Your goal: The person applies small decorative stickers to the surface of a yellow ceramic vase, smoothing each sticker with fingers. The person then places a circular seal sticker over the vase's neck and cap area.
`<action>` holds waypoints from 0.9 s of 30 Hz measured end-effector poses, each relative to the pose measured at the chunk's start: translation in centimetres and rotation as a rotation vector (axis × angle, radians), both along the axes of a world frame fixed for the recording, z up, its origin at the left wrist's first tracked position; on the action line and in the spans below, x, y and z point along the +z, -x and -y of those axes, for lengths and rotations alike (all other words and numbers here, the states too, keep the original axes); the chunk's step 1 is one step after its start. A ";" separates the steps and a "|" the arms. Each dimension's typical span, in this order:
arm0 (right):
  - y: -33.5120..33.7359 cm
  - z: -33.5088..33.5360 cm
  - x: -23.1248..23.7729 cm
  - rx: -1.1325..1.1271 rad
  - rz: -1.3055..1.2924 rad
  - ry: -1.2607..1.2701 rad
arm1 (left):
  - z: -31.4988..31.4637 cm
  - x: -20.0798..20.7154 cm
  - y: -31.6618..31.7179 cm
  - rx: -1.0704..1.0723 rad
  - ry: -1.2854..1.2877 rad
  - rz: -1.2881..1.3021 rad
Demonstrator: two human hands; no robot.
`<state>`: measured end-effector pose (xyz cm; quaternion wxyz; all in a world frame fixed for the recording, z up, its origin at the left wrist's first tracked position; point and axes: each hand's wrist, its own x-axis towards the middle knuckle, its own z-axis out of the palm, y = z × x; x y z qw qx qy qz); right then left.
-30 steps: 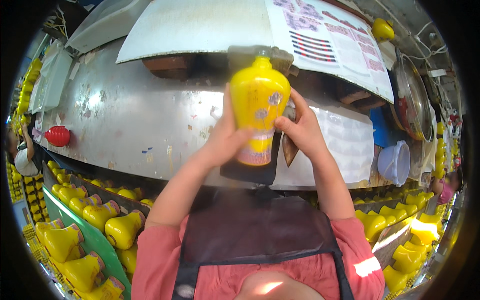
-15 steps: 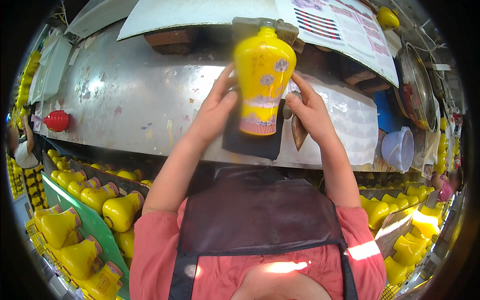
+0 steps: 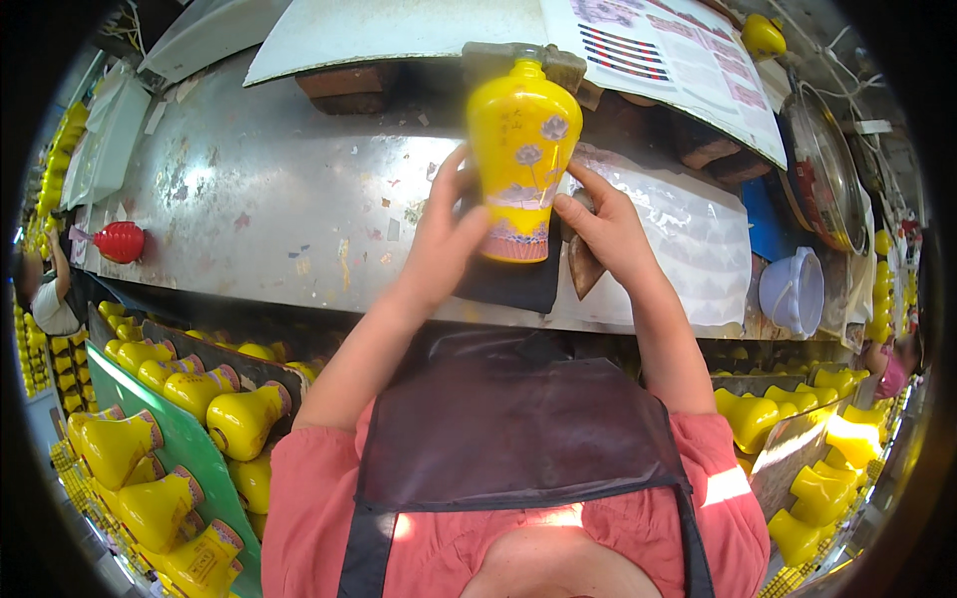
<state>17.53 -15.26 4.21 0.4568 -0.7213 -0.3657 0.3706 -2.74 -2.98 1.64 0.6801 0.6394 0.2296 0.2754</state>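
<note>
Head view: yellow vase (image 3: 520, 159) w/ flower decals was held upright above metal bench (image 3: 249, 209), pinched low on its body btwn both hands. Left hand (image 3: 444, 244) fingers curled round vase's left side; right hand (image 3: 603, 224) fingertips pressed its right side, thumb near the foot. Both closed on it, not wrapped fully. Risk: glazed surface, light fingertip grip, so vase could slip & hit bench. Count: 1 vase in hand, 1 red vase (image 3: 120, 242) far left of fingers, many yellow vases (image 3: 239, 419) racked below, too many to count.
</note>
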 end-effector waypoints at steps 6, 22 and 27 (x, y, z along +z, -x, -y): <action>0.6 0.0 0.3 -0.010 -0.046 0.009 | 2.1 0.6 0.8 0.085 -0.695 -0.221; 4.0 2.5 4.6 0.075 0.279 -0.015 | 1.7 0.8 0.8 0.058 -0.369 -0.106; 5.2 2.8 4.9 0.139 0.373 -0.063 | 2.0 2.0 1.6 -0.004 0.043 0.077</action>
